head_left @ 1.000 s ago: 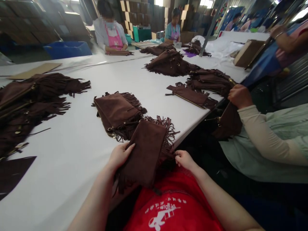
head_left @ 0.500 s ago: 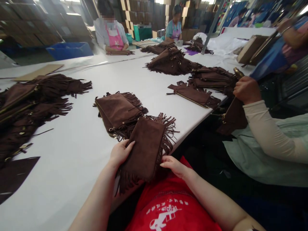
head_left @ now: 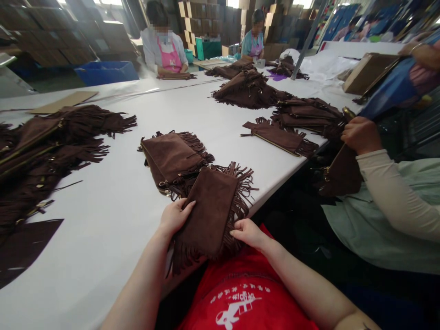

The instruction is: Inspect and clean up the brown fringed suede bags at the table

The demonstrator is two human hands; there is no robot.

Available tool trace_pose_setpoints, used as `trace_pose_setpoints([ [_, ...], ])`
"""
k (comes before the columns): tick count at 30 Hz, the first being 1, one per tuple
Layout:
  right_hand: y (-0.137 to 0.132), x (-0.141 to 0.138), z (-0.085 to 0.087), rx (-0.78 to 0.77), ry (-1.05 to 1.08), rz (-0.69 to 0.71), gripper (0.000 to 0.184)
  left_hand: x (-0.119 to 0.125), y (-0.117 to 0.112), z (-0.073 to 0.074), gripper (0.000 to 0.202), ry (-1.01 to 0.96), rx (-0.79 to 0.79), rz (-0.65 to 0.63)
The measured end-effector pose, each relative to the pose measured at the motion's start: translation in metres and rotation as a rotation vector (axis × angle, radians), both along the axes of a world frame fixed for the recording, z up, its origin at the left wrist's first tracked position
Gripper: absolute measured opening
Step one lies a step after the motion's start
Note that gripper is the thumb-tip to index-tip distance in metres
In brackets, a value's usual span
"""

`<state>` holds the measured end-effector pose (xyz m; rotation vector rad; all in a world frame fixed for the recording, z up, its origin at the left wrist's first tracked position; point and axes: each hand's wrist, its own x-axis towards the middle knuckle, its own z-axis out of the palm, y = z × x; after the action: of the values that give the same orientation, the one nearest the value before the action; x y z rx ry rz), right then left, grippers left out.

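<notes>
A dark brown fringed suede bag (head_left: 212, 208) lies tilted over the table's near edge in front of me. My left hand (head_left: 175, 215) is closed on its left side, thumb on top and the other fingers mostly hidden beneath. At the bag's right side, my right hand (head_left: 250, 233) pinches the hanging fringe (head_left: 237, 217) between thumb and fingers. Just behind it, partly covered by it, rests another brown bag (head_left: 173, 156) with a gold zip and metal rings.
Fringed bags are heaped on the white table (head_left: 113, 192): a left pile (head_left: 58, 137), a far pile (head_left: 247, 89) and a single bag (head_left: 280, 137) at right. A co-worker's hand (head_left: 362, 135) at right holds a brown bag. Another person (head_left: 167, 50) sits across the table.
The view has shifted slightly, so the table's contents appear a little further right. My right hand's fingers have curled in more tightly at the fringe. My left hand keeps its hold.
</notes>
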<state>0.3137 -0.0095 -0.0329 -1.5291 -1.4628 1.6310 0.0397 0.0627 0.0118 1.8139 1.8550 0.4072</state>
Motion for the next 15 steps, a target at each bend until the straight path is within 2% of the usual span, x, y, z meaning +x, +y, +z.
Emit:
trace_pose_setpoints([
  [4,0.004,0.0,0.003,0.008,-0.176,0.068,0.014,0.0,-0.001,-0.001,0.043,0.007,0.013,0.001],
  [8,0.004,0.007,0.002,-0.023,-0.294,0.098,0.012,0.001,-0.002,0.0,0.043,0.009,0.006,-0.015],
  [15,-0.003,0.035,-0.023,-0.069,-0.577,0.086,0.006,0.001,-0.002,0.001,0.044,0.022,-0.021,-0.024],
])
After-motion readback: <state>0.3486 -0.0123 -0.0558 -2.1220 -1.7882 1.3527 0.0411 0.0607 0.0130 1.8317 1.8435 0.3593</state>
